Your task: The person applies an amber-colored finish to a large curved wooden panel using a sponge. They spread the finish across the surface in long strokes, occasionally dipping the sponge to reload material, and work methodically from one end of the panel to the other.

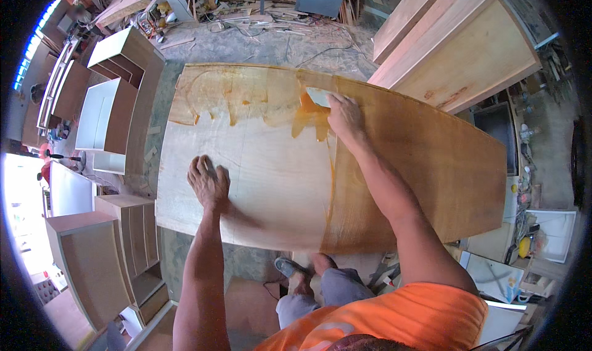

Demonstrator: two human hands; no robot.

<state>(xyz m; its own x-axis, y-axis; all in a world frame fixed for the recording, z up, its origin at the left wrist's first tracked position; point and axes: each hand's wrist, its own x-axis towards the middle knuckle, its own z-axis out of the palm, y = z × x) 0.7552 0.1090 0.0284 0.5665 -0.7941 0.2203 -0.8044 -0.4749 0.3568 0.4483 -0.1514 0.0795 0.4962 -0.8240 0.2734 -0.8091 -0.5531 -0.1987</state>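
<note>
Orange shirt (pixel 394 320) and grey shorts (pixel 320 292) are sitting closest to the lens, one foot in a dark sandal (pixel 290 268) showing just under the near edge of the plywood sheet (pixel 425 166). Both forearms are reaching up and away from the body onto the sheet.

Right hand (pixel 345 120) is gripping a pale flat spreader (pixel 320 96), fingers curled down over its back edge, blade sticking out to the left of the knuckles. An amber glue puddle (pixel 308 118) is lying right under and just left of that hand, touching the blade.

Left hand (pixel 208 181) is lying flat, fingers spread wide, holding nothing, just pressing on bare pale wood nearer the body. It is sitting well apart from the spreader, down and left of it.

Key relation: the uncoated pale area is lying left of and nearer than the right hand; everything right of that hand is already looking darker and wet. The sheet's long axis is running left to right across the body. A thin smeared band of glue (pixel 228 95) is running along the far edge, left of the right hand. Right hand is far nearer to the glue than the left.

Open cabinet boxes (pixel 114 114) are standing well left of the left hand, insides looking empty as far as I can tell. More wood panels (pixel 468 49) are leaning beyond the right hand.
</note>
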